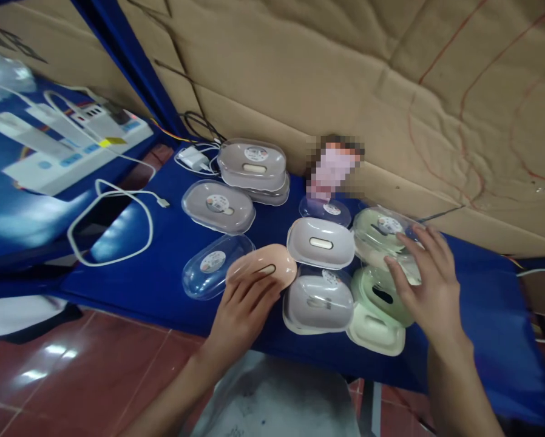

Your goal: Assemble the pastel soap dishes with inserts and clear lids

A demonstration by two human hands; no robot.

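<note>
My left hand (249,303) rests its fingers over the front of a peach oval soap dish (281,262), gripping its edge. Left of that dish lies a clear oval lid (199,273) with a round sticker. My right hand (429,276) has its fingers spread at a light green soap dish (368,227) under a clear lid; whether the fingertips touch the lid is hard to tell. Below it are a green piece (361,291) with an oval hole and a pale green tray (377,334). Between my hands sit a whitish dish (320,233) and a grey lidded dish (318,306).
Grey lidded dishes (218,206) stand at the back left, some stacked (254,173). Behind them are a white charger (194,159) and a pixelated phone-like object (334,173). A power strip (72,158) and a white cable (149,224) lie left. Cardboard (300,73) backs the blue surface.
</note>
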